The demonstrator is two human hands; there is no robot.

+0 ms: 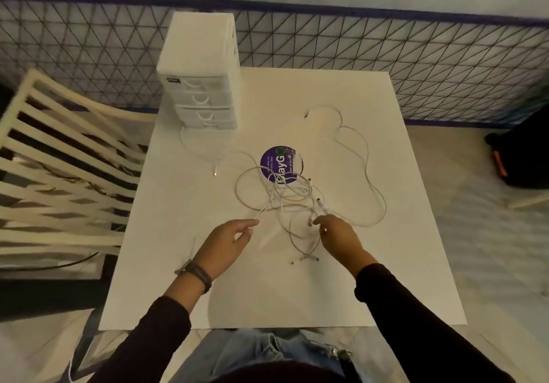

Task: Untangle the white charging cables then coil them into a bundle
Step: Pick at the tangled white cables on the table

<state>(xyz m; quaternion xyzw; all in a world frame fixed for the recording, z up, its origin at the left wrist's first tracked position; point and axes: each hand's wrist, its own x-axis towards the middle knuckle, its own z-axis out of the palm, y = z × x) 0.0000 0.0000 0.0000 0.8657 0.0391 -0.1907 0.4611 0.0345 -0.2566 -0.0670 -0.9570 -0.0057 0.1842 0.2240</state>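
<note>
A tangle of white charging cables (pixel 292 195) lies in the middle of the white table (pixel 401 263), partly over a round purple sticker (pixel 279 162). One long strand (pixel 367 168) loops out to the right and back; another (pixel 193 150) runs left toward the drawer unit. Loose plug ends (pixel 309 259) lie near the front. My left hand (pixel 228 241) hovers at the tangle's near left edge, fingers relaxed, fingertips beside a strand. My right hand (pixel 335 235) reaches into the near right side of the tangle, fingertips at a plug; whether it pinches it is unclear.
A white plastic drawer unit (pixel 202 73) stands at the table's back left corner. A slatted white chair (pixel 65 174) sits to the left. A wire mesh fence (pixel 416 61) runs behind the table. A dark bag (pixel 523 156) lies on the floor at right.
</note>
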